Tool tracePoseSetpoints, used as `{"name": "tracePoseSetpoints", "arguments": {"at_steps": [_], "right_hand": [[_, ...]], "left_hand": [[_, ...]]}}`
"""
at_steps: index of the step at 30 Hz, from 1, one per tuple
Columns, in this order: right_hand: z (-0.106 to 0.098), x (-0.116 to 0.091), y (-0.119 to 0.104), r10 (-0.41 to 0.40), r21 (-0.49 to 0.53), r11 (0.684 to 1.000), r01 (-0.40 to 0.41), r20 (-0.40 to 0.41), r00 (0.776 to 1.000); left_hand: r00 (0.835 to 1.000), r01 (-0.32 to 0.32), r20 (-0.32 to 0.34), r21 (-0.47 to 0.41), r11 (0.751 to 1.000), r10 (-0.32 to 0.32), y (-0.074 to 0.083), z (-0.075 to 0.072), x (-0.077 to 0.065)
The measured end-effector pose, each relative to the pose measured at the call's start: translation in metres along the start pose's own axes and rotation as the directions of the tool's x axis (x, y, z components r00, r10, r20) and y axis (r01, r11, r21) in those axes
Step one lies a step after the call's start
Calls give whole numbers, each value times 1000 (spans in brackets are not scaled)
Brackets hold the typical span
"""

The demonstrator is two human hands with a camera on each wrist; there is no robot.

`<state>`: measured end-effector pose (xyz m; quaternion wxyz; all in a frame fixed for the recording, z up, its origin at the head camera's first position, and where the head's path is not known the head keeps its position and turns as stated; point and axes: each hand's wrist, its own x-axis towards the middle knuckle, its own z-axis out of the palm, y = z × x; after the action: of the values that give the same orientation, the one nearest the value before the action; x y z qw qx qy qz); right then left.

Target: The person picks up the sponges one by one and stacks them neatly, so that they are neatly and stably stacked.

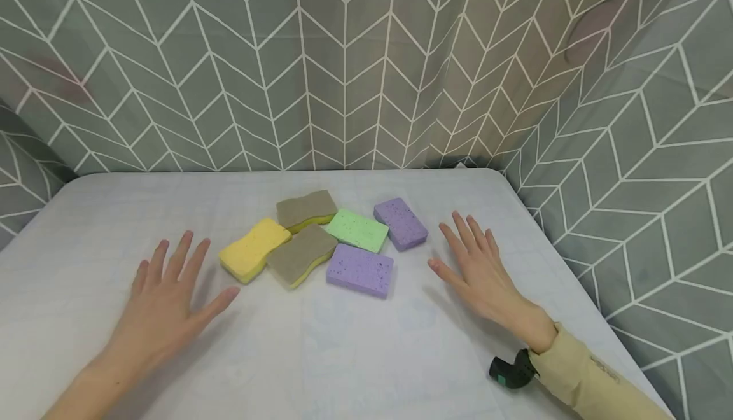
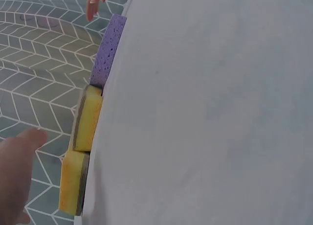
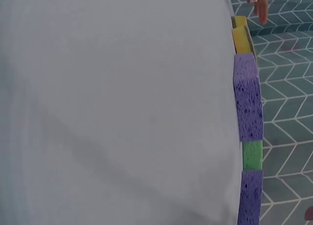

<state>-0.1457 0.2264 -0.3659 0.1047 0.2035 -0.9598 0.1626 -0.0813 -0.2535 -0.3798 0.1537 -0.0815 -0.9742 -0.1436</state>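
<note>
Several sponges lie in a loose cluster mid-table in the head view. A yellow sponge (image 1: 254,250) is leftmost, with its dark side down. Two sponges show grey-brown scouring faces: a back one (image 1: 307,210) and a front one (image 1: 302,254). To their right is a green sponge (image 1: 357,230), with a purple sponge (image 1: 360,270) in front and another purple sponge (image 1: 400,223) at the right. My left hand (image 1: 166,305), fingers spread, is held left of the yellow sponge. My right hand (image 1: 483,273) hovers right of the purple sponges, fingers extended. Both hands hold nothing.
The table (image 1: 240,369) has a pale cloth surface with rounded back corners. A grey curtain (image 1: 321,70) with white chevron lines hangs behind it and along the right side. A black wrist camera (image 1: 513,369) sits at the right sleeve (image 1: 595,375).
</note>
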Motion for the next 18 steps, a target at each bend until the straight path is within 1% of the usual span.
{"name": "tracePoseSetpoints", "arguments": {"at_steps": [2,5,9,12,15,18], "right_hand": [[2,-1,-4,-6,31,1000,7,-14,1000],[6,-2,-11,-18,95,995,21,-36,999],[11,-3,-20,-12,170,985,23,-65,998],[15,-4,-25,-8,211,977,28,-97,995],[20,-4,-29,-16,245,968,49,-135,991],[25,-4,-32,-22,277,958,68,-166,986]], "left_hand": [[1000,-14,-16,-37,999,14,4,1,1],[999,-28,-35,-118,993,24,12,2,1],[997,-54,-59,-214,975,43,21,6,2],[993,-88,-104,-251,964,64,26,11,2],[979,-135,-182,-273,952,86,30,17,2],[956,-194,-268,-285,939,116,33,23,3]]}}
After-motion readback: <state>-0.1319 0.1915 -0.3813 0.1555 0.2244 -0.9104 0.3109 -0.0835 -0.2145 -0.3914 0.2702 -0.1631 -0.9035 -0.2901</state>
